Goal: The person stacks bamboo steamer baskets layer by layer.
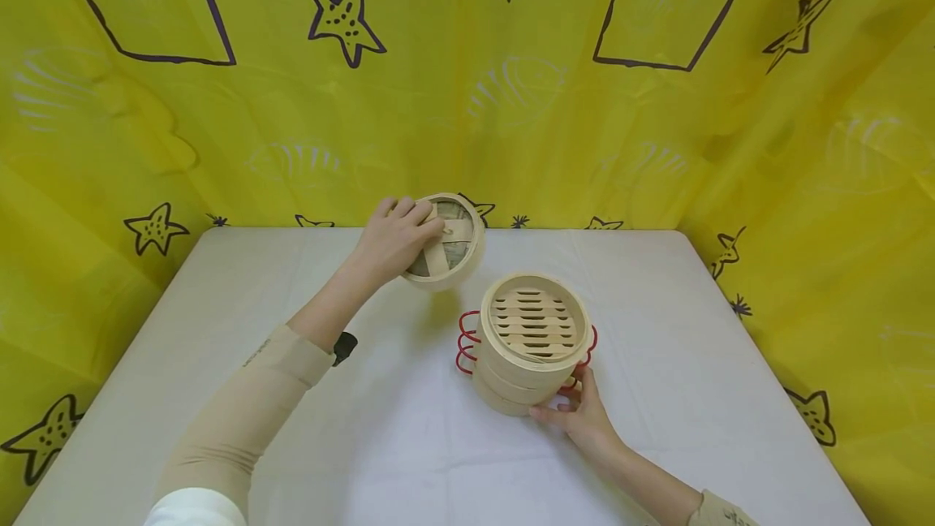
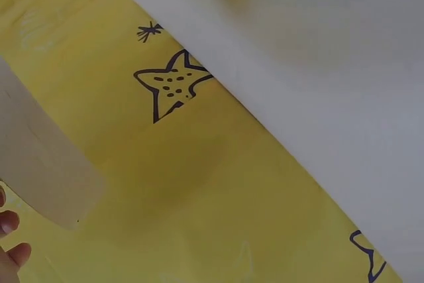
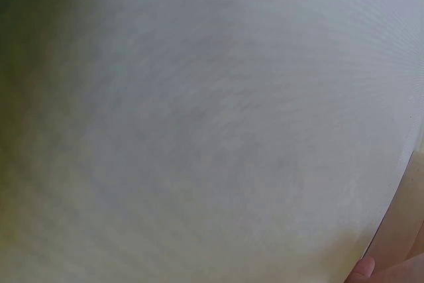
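In the head view a round bamboo steamer lid (image 1: 456, 238), crossed by pale strips over dark woven panels, is tilted above the back of the table. My left hand (image 1: 394, 242) grips it from the left, fingers over its face. Its pale rim (image 2: 50, 157) and a few fingertips (image 2: 20, 253) show in the left wrist view. A bamboo steamer (image 1: 522, 384) stands tilted, slatted rack (image 1: 533, 323) facing up, with red coiled handles (image 1: 466, 339) at its sides. My right hand (image 1: 584, 420) holds its lower right side, thumb in front; one fingertip (image 3: 364, 266) shows in the right wrist view.
A white cloth (image 1: 409, 461) covers the table. Yellow curtains (image 1: 438, 120) with dark starfish drawings hang close behind its back edge and along both sides. A small black item (image 1: 345, 347) shows at my left wrist.
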### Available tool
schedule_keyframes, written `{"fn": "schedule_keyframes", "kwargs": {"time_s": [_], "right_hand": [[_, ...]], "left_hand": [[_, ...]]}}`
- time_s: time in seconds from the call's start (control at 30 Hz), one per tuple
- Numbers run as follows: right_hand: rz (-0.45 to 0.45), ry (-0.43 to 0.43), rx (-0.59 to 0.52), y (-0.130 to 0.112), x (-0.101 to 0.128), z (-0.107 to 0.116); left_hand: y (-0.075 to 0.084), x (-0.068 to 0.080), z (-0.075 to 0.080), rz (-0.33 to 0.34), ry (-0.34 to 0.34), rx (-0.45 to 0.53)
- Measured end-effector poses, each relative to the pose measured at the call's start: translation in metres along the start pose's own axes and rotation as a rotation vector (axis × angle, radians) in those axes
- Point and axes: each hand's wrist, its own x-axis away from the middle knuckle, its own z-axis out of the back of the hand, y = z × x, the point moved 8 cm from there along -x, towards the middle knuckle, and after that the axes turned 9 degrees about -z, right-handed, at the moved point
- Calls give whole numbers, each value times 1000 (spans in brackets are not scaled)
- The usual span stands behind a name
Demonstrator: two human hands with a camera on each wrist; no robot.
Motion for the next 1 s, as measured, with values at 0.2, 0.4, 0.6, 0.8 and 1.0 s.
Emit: {"fn": "schedule_keyframes", "kwargs": {"time_s": [0.2,0.4,0.6,0.8,1.0], "right_hand": [[7,-3,1,-2,0,-1],[14,16,21,-2,0,0],[16,20,23,-2,1,0],[23,12,7,-1,1,0],[18,5,3,-1,0,0]], "left_hand": [[9,-7,9,-19,3,16],[19,-14,15,-41,8,24],[31,-21,23,-68,37,20],[42,-27,27,-85,37,25],[55,-35,34,-110,52,22]]}}
